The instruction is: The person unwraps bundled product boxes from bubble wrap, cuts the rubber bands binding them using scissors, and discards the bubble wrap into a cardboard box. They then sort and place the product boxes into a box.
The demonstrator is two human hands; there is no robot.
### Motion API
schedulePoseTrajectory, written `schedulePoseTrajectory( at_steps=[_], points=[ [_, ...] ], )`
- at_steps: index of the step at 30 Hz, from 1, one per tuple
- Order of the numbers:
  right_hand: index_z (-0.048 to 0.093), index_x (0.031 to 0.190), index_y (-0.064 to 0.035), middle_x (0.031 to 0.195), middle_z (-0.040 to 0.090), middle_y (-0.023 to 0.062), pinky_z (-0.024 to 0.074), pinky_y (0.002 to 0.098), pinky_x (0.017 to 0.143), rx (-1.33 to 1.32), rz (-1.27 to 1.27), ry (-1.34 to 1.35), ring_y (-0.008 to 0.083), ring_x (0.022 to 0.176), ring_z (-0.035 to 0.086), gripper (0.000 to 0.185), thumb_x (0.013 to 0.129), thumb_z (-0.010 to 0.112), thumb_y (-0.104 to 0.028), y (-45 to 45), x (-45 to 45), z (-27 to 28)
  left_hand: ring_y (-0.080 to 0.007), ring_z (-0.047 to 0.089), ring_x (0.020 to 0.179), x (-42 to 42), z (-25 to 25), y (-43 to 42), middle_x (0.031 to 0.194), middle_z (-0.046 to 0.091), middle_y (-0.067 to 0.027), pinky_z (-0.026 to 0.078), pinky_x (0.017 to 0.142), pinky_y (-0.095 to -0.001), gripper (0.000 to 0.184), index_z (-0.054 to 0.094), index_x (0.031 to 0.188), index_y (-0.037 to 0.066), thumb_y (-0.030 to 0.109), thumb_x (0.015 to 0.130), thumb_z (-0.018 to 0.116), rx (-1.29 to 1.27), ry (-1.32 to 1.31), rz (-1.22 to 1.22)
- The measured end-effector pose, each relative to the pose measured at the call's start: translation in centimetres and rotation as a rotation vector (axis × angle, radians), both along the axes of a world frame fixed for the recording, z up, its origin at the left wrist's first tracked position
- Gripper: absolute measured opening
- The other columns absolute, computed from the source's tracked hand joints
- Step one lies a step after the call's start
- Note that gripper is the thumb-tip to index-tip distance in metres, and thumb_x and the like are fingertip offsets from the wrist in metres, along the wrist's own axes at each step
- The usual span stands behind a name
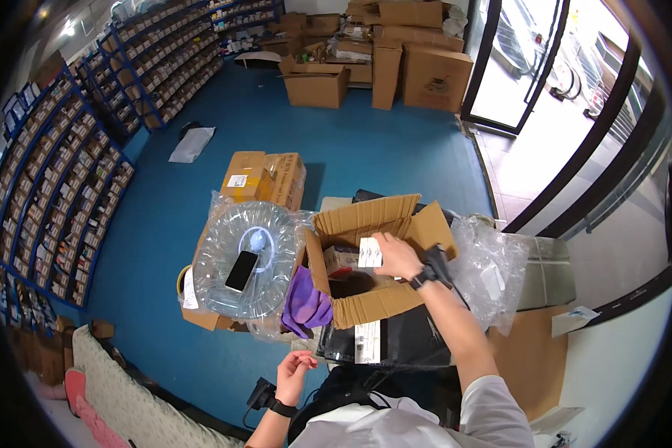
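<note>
My right hand (pixel 399 257) is inside the open top of a cardboard box (pixel 377 312), its fingers closed on a small white box (pixel 369 252) with printed text. Below it in the carton lies another small box (pixel 340 261), white and purplish; the rest of the inside is dark. My left hand (pixel 296 373) hangs low in front of my body, fingers curled and nothing visible in them. A purple cloth (pixel 306 305) drapes beside the carton's left wall. Further left, a phone (pixel 242 270) lies on a clear inflated plastic ring (pixel 215 246) with a blue bulb (pixel 258 240).
Clear plastic wrapping (pixel 489 269) lies right of the carton. Under the carton is a black package (pixel 409 343) with a white label (pixel 367 342). Taped cartons (pixel 265 179) stand behind. Stocked shelves (pixel 52 194) line the left; large boxes (pixel 437 78) and a glass door (pixel 515 60) are at the back.
</note>
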State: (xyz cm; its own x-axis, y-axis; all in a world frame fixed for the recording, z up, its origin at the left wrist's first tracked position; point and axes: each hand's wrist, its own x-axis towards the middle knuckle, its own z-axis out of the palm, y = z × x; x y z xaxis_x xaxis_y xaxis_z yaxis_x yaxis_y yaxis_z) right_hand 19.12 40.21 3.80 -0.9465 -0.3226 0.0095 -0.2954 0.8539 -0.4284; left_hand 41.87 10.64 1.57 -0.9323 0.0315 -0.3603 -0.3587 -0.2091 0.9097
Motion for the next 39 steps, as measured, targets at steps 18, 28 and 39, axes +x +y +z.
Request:
schedulePoseTrajectory(
  at_steps=[18, 28, 39],
  points=[
    [0.054, 0.102, -0.0050, 0.098, 0.058, 0.0116, 0.0471, 0.0398, 0.078, -0.274, -0.528, 0.225, 0.0320, 0.092, 0.056, 0.027, 0.076, 0.061, -0.006, 2.5, 28.2, -0.4, -0.0281, 0.057, 0.101, -0.1, 6.5, 7.1, 0.119, 0.054, -0.0110, 0.048, 0.088, -0.0442, 0.075, 0.041, 0.130, 0.007, 0.054, 0.075, 0.061, 0.692, -0.194, -0.145],
    [0.050, 0.091, -0.0049, 0.093, 0.055, 0.0147, 0.0461, 0.0428, 0.076, 0.235, -0.845, -0.078, 0.0342, 0.091, 0.055, 0.032, 0.069, 0.069, -0.016, 11.0, 27.2, -23.1, -0.0313, 0.056, 0.095, 2.8, 8.6, 10.1, 0.122, 0.051, -0.0093, 0.048, 0.076, -0.0533, 0.064, 0.045, 0.129, 0.011, 0.054, 0.082, 0.045, 0.989, -0.262, 0.025],
    [0.056, 0.091, -0.0009, 0.082, 0.056, 0.0028, 0.0430, 0.0221, 0.068, -1.709, -0.382, -0.759, 0.0104, 0.073, 0.054, 0.017, 0.089, 0.055, -0.017, 3.7, 31.8, 2.5, -0.0278, 0.059, 0.098, 3.9, 9.1, 8.1, 0.116, 0.054, -0.0123, 0.052, 0.079, -0.0462, 0.066, 0.042, 0.130, 0.009, 0.059, 0.086, 0.042, 0.758, -0.014, 0.011]
  ],
)
